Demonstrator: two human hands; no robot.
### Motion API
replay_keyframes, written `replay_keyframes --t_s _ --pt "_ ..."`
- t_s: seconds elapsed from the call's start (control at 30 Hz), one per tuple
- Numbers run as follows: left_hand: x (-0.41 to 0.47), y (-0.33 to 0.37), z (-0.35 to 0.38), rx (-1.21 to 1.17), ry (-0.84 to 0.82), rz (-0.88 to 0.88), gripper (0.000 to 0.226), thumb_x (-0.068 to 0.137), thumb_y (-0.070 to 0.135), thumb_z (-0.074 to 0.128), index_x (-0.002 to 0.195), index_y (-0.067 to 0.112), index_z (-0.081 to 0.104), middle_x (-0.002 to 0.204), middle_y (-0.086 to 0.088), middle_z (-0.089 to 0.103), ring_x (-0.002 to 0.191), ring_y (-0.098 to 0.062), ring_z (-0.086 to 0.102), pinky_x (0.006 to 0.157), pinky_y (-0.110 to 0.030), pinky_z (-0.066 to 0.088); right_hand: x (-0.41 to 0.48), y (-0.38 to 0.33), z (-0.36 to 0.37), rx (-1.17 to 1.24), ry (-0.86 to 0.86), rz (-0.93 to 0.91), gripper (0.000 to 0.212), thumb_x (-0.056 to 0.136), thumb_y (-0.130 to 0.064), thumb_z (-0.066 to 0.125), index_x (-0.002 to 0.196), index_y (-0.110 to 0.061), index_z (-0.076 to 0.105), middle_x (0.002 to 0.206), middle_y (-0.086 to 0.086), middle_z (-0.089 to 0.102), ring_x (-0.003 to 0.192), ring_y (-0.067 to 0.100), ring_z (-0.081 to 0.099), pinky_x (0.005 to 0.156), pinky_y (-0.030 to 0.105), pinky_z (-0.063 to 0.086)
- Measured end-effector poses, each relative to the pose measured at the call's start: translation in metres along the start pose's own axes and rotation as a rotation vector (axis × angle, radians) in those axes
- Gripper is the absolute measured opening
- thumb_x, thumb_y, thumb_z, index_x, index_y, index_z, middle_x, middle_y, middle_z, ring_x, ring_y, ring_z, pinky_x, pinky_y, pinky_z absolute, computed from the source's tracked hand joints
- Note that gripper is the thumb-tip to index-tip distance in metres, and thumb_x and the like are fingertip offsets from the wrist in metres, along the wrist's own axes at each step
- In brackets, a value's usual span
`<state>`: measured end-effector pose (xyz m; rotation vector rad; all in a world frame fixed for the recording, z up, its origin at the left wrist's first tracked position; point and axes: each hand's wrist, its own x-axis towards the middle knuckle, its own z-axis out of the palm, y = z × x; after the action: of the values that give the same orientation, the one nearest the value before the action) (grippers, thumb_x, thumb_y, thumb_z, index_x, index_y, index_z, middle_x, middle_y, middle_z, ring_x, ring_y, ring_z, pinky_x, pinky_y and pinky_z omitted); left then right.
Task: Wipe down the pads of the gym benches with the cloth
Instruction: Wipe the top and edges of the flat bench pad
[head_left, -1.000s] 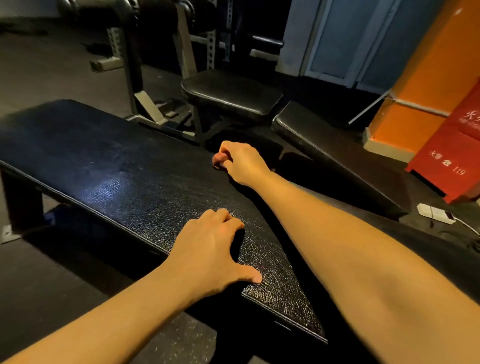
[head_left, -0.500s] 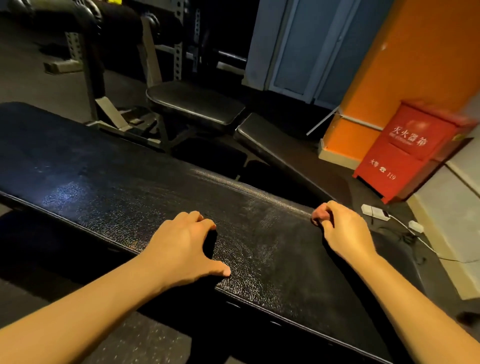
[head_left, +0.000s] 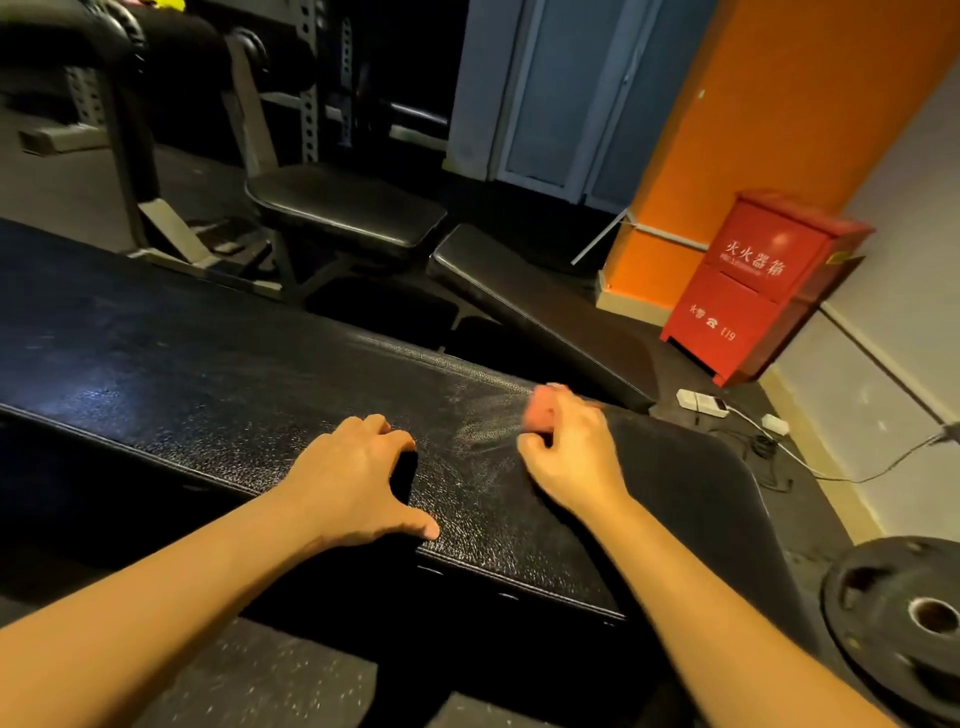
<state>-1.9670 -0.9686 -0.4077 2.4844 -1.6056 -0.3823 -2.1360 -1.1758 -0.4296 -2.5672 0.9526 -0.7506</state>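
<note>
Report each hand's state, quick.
Left hand: open, braced on the bench pad, holding nothing.
Right hand: closed on a pinkish cloth, blurred.

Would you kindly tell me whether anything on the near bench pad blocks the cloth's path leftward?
Only the left hand, resting on the pad near its front edge, left of the right hand gripping the pinkish cloth. Nothing else visible.

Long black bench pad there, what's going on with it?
A person is cleaning the long black textured bench pad. Their right hand pinches what looks like a small pinkish cloth, blurred, against the pad's top near its far edge, with faint wipe streaks beside it. Their left hand rests on the near edge, holding nothing.
</note>
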Motion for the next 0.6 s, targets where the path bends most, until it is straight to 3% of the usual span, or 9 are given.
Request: replay_keyframes --t_s 0.03,0.1,0.17,0.23,0.33,0.4,0.47,0.53,0.6 --pt "0.000 0.000 0.000 0.003 0.003 -0.001 0.099 0.061 0.089 0.067 0.140 0.033 0.049 0.129 0.009 0.049 0.123 -0.017 0.047 0.100 -0.038 0.048 -0.003 -0.019 0.013 0.045 -0.094 -0.123 0.011 0.084 -0.029 0.065 0.089 -0.028 0.055 0.098 -0.010 0.060 0.093 0.012 0.055 0.074 0.033 0.044" --pt "0.001 0.000 0.000 0.017 0.009 0.003 0.098 0.062 0.089 0.066 0.140 0.033 0.050 0.131 0.008 0.049 0.124 -0.017 0.047 0.101 -0.039 0.048 -0.010 -0.045 0.031 0.063 -0.253 -0.286 0.024 0.088 -0.040 0.067 0.103 -0.027 0.055 0.110 -0.011 0.060 0.104 0.011 0.049 0.084 0.029 0.041" --pt "0.000 -0.001 0.000 0.021 0.010 0.009 0.098 0.063 0.088 0.066 0.141 0.032 0.050 0.133 0.007 0.050 0.126 -0.017 0.047 0.102 -0.039 0.047 -0.015 -0.043 0.025 0.078 -0.295 -0.359 0.027 0.089 -0.038 0.066 0.108 -0.025 0.053 0.119 -0.008 0.061 0.111 0.014 0.050 0.089 0.028 0.043" --pt "0.001 0.000 -0.002 0.035 -0.011 0.005 0.098 0.063 0.089 0.066 0.141 0.031 0.050 0.133 0.005 0.051 0.126 -0.018 0.047 0.103 -0.040 0.047 -0.035 -0.020 -0.001 0.021 -0.331 -0.405 0.026 0.085 -0.034 0.063 0.107 -0.023 0.054 0.115 -0.011 0.060 0.108 0.013 0.053 0.091 0.029 0.047" --pt "0.005 0.007 -0.011 0.093 -0.058 -0.016 0.091 0.062 0.089 0.067 0.132 0.031 0.054 0.122 0.003 0.052 0.120 -0.022 0.050 0.101 -0.043 0.048 -0.071 0.040 -0.055 -0.163 -0.278 -0.262 0.029 0.083 -0.033 0.062 0.109 -0.020 0.060 0.108 -0.013 0.060 0.101 0.014 0.057 0.085 0.029 0.047" --pt "0.007 0.019 -0.014 0.131 -0.082 0.004 0.089 0.063 0.089 0.067 0.129 0.030 0.056 0.120 0.001 0.053 0.120 -0.023 0.051 0.101 -0.045 0.047 -0.082 0.066 -0.092 -0.280 -0.154 0.044 0.022 0.086 -0.027 0.065 0.105 -0.015 0.062 0.100 -0.002 0.065 0.095 0.028 0.062 0.073 0.036 0.043" --pt "0.006 0.035 -0.012 0.072 -0.071 0.061 0.092 0.066 0.086 0.068 0.135 0.028 0.054 0.126 0.001 0.054 0.124 -0.023 0.050 0.104 -0.045 0.045 -0.082 0.061 -0.108 -0.341 -0.062 0.288 0.014 0.092 -0.022 0.060 0.084 -0.014 0.053 0.078 0.002 0.059 0.082 0.037 0.060 0.061 0.038 0.032" --pt "0.003 0.057 -0.005 -0.067 -0.029 0.157 0.096 0.070 0.079 0.072 0.148 0.028 0.046 0.139 0.003 0.051 0.133 -0.021 0.045 0.110 -0.044 0.042 -0.091 0.035 -0.105 -0.316 -0.136 0.211 0.022 0.089 -0.021 0.060 0.074 -0.023 0.043 0.075 -0.005 0.056 0.078 0.031 0.056 0.061 0.038 0.032" --pt "0.001 0.079 0.004 -0.151 0.003 0.307 0.099 0.072 0.073 0.076 0.154 0.029 0.039 0.149 0.007 0.045 0.139 -0.017 0.039 0.115 -0.042 0.038 -0.111 0.009 -0.097 -0.176 -0.276 0.027 0.011 0.083 -0.027 0.063 0.080 -0.028 0.052 0.088 -0.011 0.065 0.082 0.021 0.057 0.067 0.036 0.040"
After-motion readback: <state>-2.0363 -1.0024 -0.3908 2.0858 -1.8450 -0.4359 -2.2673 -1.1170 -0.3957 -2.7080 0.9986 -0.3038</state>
